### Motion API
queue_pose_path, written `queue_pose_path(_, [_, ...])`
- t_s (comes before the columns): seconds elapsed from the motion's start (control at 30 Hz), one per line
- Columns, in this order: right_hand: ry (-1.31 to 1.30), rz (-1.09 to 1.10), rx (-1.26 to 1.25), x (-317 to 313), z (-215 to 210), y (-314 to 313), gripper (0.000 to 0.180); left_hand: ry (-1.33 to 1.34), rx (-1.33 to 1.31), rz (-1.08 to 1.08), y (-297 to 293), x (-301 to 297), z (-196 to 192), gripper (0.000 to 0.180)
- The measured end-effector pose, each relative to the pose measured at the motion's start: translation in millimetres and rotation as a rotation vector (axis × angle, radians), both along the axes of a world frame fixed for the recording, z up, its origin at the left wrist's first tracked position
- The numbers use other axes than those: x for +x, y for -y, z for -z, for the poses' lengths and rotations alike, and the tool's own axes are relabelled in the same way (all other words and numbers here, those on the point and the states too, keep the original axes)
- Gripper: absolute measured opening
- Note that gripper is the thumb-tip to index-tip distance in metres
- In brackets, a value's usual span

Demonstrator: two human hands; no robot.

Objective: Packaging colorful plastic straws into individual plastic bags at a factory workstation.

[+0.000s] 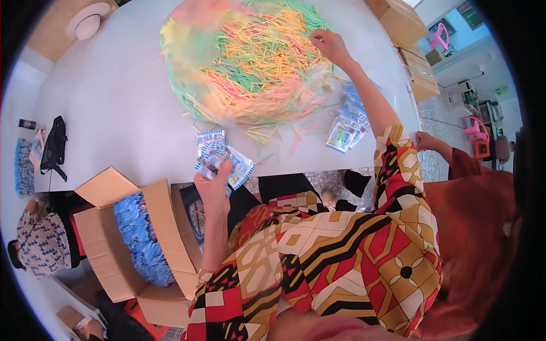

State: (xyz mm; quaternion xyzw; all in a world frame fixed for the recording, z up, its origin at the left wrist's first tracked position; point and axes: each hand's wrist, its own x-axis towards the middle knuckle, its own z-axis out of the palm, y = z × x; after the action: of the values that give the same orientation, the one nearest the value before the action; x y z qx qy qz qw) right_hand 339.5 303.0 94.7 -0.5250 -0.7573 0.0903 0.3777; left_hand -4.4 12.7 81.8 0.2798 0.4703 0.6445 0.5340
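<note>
My left hand grips a few small blue-and-white packets, fanned out above the table's near edge. Farther off, my right hand is at the right rim of a big heap of thin sticks, coloured yellow, green, orange and pink. Its fingers are pinched together; whatever is between them is too small to make out. A large clear plastic bag, opened out, lies around the heap. Under my right forearm, more blue-and-white packets lie overlapping on the table.
Left of my lap, an open cardboard box holds many blue packets. A black bag lies on the white table at the left. Cardboard boxes stand beyond its right edge. People sit close on both sides.
</note>
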Motion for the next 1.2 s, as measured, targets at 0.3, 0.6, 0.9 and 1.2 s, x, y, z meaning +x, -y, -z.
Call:
queue_pose_path(0.3, [0.411, -0.107, 0.001, -84, 50, -202, 0.021, -0.003, -0.085, 0.018, -145, -14, 38, 0.025])
queue_pose_path(0.6, [0.618, 0.001, -0.046, -112, 85, -230, 0.031, -0.007, -0.092, 0.021, -147, -17, 50, 0.027])
queue_pose_path(0.9, [0.36, 0.077, -0.025, -98, 74, -217, 0.035, 0.052, -0.106, 0.073, -154, -13, 51, 0.03])
queue_pose_path(1.2, [0.254, -0.009, -0.059, -83, 69, -216, 0.027, 0.055, -0.127, 0.077, -151, -8, 52, 0.027])
